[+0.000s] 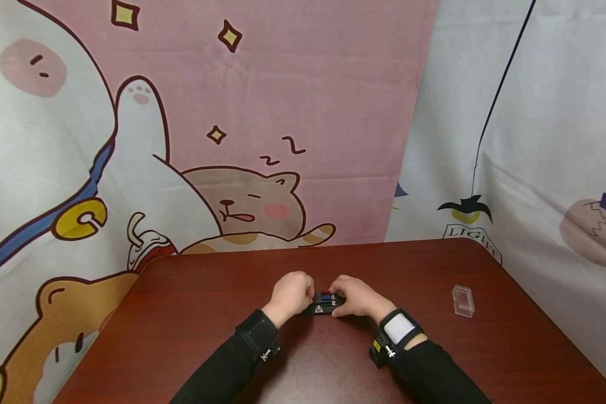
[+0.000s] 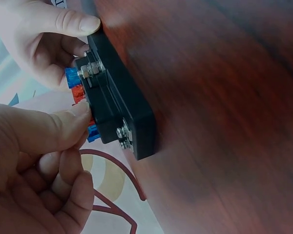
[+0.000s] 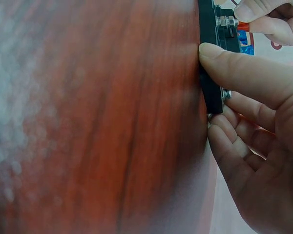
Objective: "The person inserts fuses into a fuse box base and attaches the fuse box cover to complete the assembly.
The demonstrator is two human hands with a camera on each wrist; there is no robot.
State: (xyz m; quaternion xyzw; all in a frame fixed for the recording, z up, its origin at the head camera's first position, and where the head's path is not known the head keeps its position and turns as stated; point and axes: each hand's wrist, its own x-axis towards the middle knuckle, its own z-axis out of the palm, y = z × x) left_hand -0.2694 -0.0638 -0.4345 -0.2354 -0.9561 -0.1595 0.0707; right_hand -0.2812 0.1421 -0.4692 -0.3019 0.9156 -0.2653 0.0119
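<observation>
A small black fuse block (image 1: pixel 325 309) with blade fuses and metal screw terminals lies flat on the table between both hands. My left hand (image 1: pixel 290 294) is at its left end, thumb and forefinger pinching a red blade fuse (image 3: pixel 243 26) seated on the block's top. Blue fuses (image 3: pixel 246 48) show beside it, and another blue fuse (image 2: pixel 72 77) stands near the end terminal in the left wrist view. My right hand (image 1: pixel 359 297) grips the block's right end, its thumb (image 3: pixel 212 51) on the near edge and the fingers behind. The fingertips partly hide the fuses.
A clear plastic box (image 1: pixel 463 302) sits on the right side of the reddish-brown table (image 1: pixel 207 314). A cartoon-printed cloth (image 1: pixel 323 112) hangs behind the table's far edge. Each wrist carries a strapped camera.
</observation>
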